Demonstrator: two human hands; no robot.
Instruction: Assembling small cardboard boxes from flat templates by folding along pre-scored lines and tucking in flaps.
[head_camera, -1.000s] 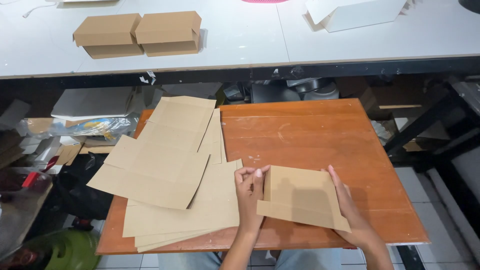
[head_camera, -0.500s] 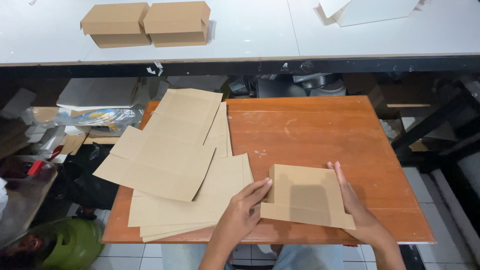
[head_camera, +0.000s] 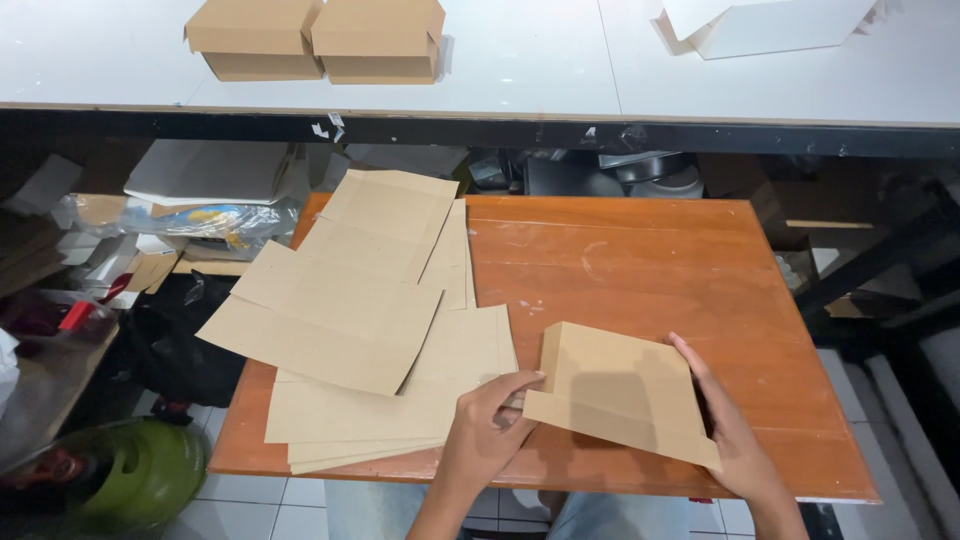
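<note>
View from above a small wooden table (head_camera: 640, 270) with an orange-brown top. Both hands hold one partly folded cardboard blank (head_camera: 620, 395), which lies at the near right part of the tabletop, its left flap lifted slightly off the wood. The left hand (head_camera: 490, 430) pinches the blank's left edge, thumb on top and fingers curled beneath. The right hand (head_camera: 735, 440) lies along the blank's right edge with fingers extended and pressed flat against the card (whether the thumb closes underneath cannot be told).

Just beside the left hand, on the left half of the table, sits a loose stack of flat cardboard blanks (head_camera: 370, 330); the sheets are fanned at differing angles, and the uppermost overhangs the table's left edge.

Beyond the table runs a white workbench (head_camera: 560, 70). On it stand two assembled brown cardboard boxes (head_camera: 320, 38), side by side and touching, and, well apart to the right, a white folded box (head_camera: 770, 22), partly cut off by the frame.

Under the workbench lie white sheets and wrapped packets (head_camera: 200, 190). At the lower left, on the tiled floor, rests a green helmet (head_camera: 130, 480).
</note>
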